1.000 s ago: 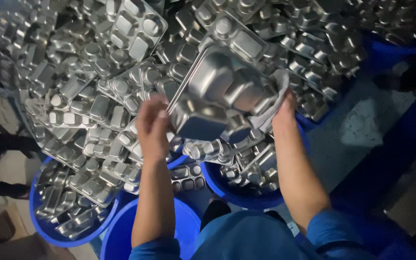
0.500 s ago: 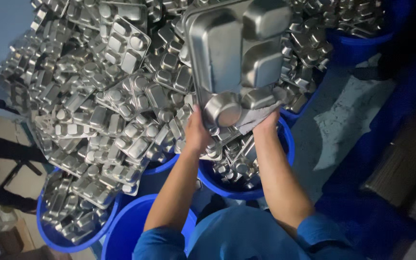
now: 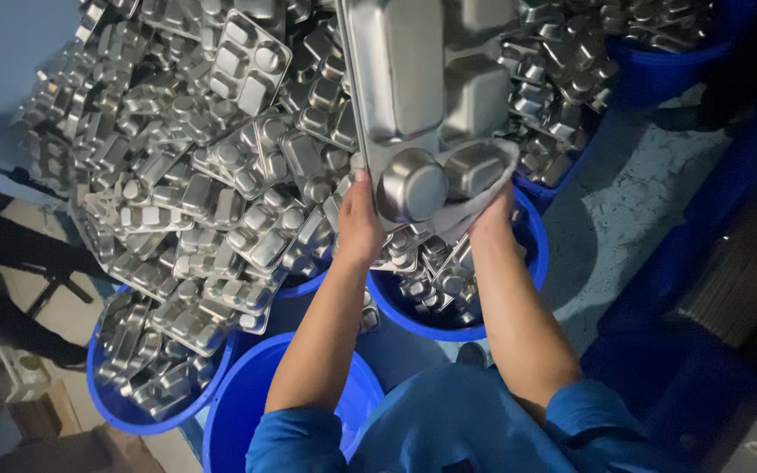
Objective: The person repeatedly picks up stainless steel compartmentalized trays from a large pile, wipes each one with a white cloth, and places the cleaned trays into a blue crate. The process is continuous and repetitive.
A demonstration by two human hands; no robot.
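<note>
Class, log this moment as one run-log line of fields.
left hand: grips steel tray edge | right hand: cloth against tray | below: blue tub of trays

Dim room, stained grey floor (image 3: 633, 201) (concrete)

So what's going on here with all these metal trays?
A person in a blue top holds one steel compartment tray up with its underside toward the camera. The left hand grips its lower edge, and the right hand presses a pale cloth against it. Below lies a big heap of similar trays, spilling over blue tubs.
</note>
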